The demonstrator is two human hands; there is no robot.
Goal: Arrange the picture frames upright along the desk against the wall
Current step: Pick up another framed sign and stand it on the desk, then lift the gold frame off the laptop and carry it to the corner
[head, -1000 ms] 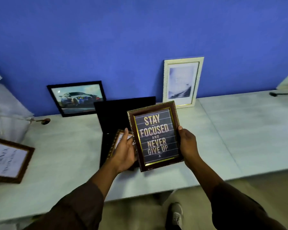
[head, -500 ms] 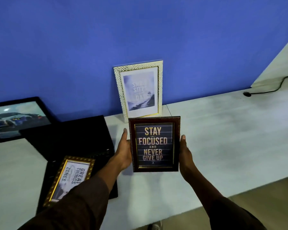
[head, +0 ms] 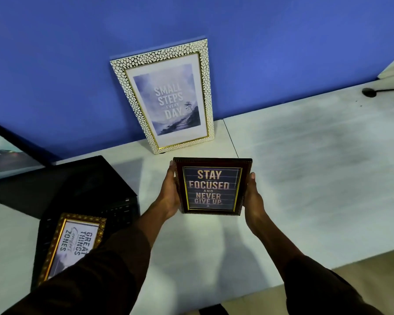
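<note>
Sleeves: dark brown cloth sleeves (head: 96,276) lowest in view, both forearms reaching forward over the pale whitewashed counter (head: 316,178).
Flat frame: gold ornate rectangular frame with a "GREAT THINGS" print (head: 74,243), face up on a black flat case (head: 89,189), left of and nearer than the left hand; not yet stood up.
Left hand: left hand (head: 168,196) pressed to the left edge of the held frame, fingers (head: 171,172) closed narrowly along that edge.
Right hand: right hand (head: 254,198) on the opposite edge, fingers (head: 251,178) likewise narrow against it.
Held frame: dark brown beaded wooden frame reading "STAY FOCUSED AND NEVER GIVE UP" (head: 210,187), between the two sets of fingers, long axis upright, face toward the camera. Cannot tell whether its lower edge touches the counter.
Key relation: blue painted wall (head: 282,53) lies straight beyond the fingers; bare counter at the wall is beyond and to the right, so the right hand is nearer that spot.
Standing frame: white pebbled frame with gold trim, "SMALL STEPS EVERY DAY" (head: 166,96), just beyond the fingers, slightly left, leaning on the wall.
Far left: black-framed car picture (head: 7,151), also leaning at the wall.
Judgement: next move likely carries the held frame forward-right and tilts it back.
</note>
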